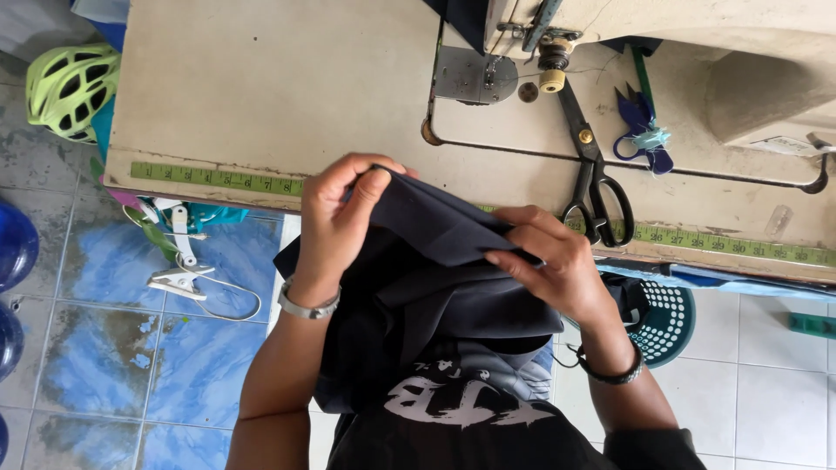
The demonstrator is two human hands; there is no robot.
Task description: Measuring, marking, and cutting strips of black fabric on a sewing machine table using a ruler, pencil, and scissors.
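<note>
Sewing machine (697, 52) cut off at top edge; scissors (592, 165) tips perhaps hidden under it.

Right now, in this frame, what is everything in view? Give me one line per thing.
dark fabric: one, navy, held at the table's edge
sewing table: one, beige, top of view
sewing machine: one, beige, top right
tape measure: one, green, fixed along the table's front edge
large scissors: one, black, on table
small snips: one, blue, on table
helmet: one, lime green, left of the table
perforated basket: one, teal, on floor
floor tiles: blue and white
left hand: pinching the fabric's edge, silver bracelet
right hand: gripping a fabric fold, black wristband
</note>
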